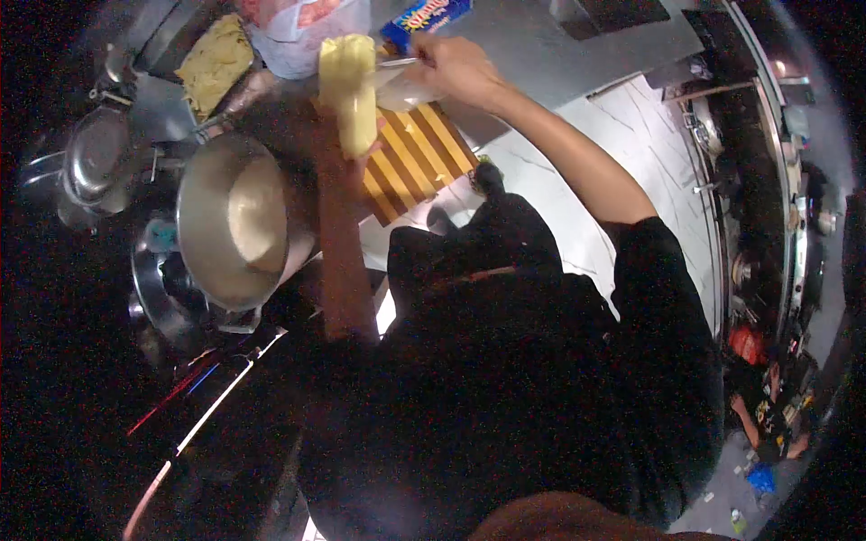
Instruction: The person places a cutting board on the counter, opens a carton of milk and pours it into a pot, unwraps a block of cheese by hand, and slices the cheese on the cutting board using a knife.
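Note:
My left hand [332,135] is closed around a pale yellow block [349,90] that looks like butter, held upright over the striped cutting board [410,167]. Part of this hand is dark and hidden behind the block. To its right, my right hand [460,70] is closed on the handle of a knife [406,88]. The knife's wide blade points left toward the block, and I cannot tell whether they touch. A few small pale bits lie on the board. Left of my left forearm stands a large metal pot [203,225] with a whitish content [253,216].
A plastic bag of reddish contents [302,32], a yellowish slab [215,65] and a blue packet [424,22] are on the metal counter [528,54]. A metal lid or pan [97,153] is at far left. Another person [771,419] is at the lower right.

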A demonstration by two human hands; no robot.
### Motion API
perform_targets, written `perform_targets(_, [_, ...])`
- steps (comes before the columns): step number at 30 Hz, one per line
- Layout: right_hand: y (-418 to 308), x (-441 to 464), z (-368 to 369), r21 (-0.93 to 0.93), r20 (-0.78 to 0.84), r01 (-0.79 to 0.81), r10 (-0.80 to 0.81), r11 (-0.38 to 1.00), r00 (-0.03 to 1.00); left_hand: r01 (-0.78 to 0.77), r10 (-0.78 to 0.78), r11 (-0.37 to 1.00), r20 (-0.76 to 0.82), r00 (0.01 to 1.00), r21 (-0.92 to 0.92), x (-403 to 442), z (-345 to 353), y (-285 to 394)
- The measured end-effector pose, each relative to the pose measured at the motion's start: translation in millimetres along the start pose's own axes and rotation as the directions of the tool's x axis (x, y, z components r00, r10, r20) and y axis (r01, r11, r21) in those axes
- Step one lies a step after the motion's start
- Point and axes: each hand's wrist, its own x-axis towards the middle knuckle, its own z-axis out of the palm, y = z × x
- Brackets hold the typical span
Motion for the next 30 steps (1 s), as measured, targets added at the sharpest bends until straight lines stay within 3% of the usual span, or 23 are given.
perform_targets(1, [6,2,-1,0.01,-0.041,-0.024,0.024,1.0,0.999,-0.155,0.148,0.98,0.056,0.987,0.128,-2,-10,-15])
perform_targets(4, [16,5,-9,0.022,-0.17,-0.067,0.07,0.997,0.983,-0.307,0.256,0.803,0.169,0.952,0.51,-27,16,39])
perform_targets(6, [25,5,-13,0.061,-0.249,-0.045,0.059,0.997,0.967,-0.415,0.411,0.788,0.113,0.905,0.454,-28,8,15])
perform_targets(7, [32,5,-14,0.097,-0.285,-0.012,0.04,0.995,0.958,-0.218,0.211,0.948,0.055,0.976,0.234,-31,2,15])
perform_targets(8, [36,5,-17,0.133,-0.321,0.022,0.022,0.991,0.947,0.0,0.0,1.0,-0.007,1.0,-0.017,-34,0,20])
perform_targets(9, [30,0,-30,0.14,-0.223,-0.065,0.096,0.988,0.97,-0.071,0.071,0.991,0.008,0.997,0.113,-38,7,29])
perform_targets(11, [50,-1,-31,0.26,-0.193,-0.084,0.137,0.962,0.972,0.011,-0.008,0.998,-0.032,0.999,0.067,-39,8,36])
perform_targets(13, [61,-1,-33,0.41,-0.138,-0.142,0.216,0.901,0.967,0.278,-0.312,0.913,-0.07,0.948,-0.298,-34,2,37])
perform_targets(16, [81,-1,-31,0.632,-0.176,-0.068,0.229,0.772,0.957,0.375,-0.416,0.903,-0.203,0.886,-0.211,-5,-11,7])
perform_targets(18, [73,-8,-47,0.75,-0.037,-0.216,0.365,0.625,0.93,0.411,-0.397,0.911,-0.311,0.864,-0.02,10,-5,-3])
perform_targets(19, [69,-13,-54,0.794,0.038,-0.284,0.423,0.538,0.905,0.43,-0.377,0.9,-0.361,0.853,0.075,16,1,-7])
perform_targets(22, [73,-28,-67,0.931,0.093,-0.225,0.408,0.289,0.908,0.361,-0.141,0.871,-0.535,0.833,0.333,14,24,-2])
perform_targets(23, [71,-35,-74,0.953,0.093,-0.203,0.418,0.226,0.904,0.513,-0.349,0.795,-0.448,0.823,0.323,19,16,0])
perform_targets(24, [67,-44,-81,0.97,0.092,-0.178,0.431,0.163,0.898,0.347,-0.018,0.693,-0.466,0.885,0.632,19,12,-5])
perform_targets(25, [64,-52,-88,0.984,0.088,-0.147,0.446,0.1,0.891,0.186,0.309,0.465,-0.355,0.882,0.866,15,10,-12])
perform_targets(26, [62,-58,-92,0.991,0.093,-0.128,0.469,0.043,0.878,0.086,0.435,0.339,-0.237,0.869,0.937,13,8,-13])
perform_targets(27, [62,-63,-94,0.995,0.092,-0.099,0.498,-0.012,0.862,0.009,0.547,0.188,-0.112,0.829,0.982,12,6,-15])
perform_targets(29, [62,-80,-108,0.997,0.07,-0.047,0.508,-0.057,0.859,-0.01,0.491,0.219,-0.102,0.865,0.976,20,-10,-31])
perform_targets(30, [61,-88,-112,0.997,0.067,-0.044,0.477,-0.06,0.877,0.086,0.468,0.148,-0.146,0.872,0.985,21,-3,-29])
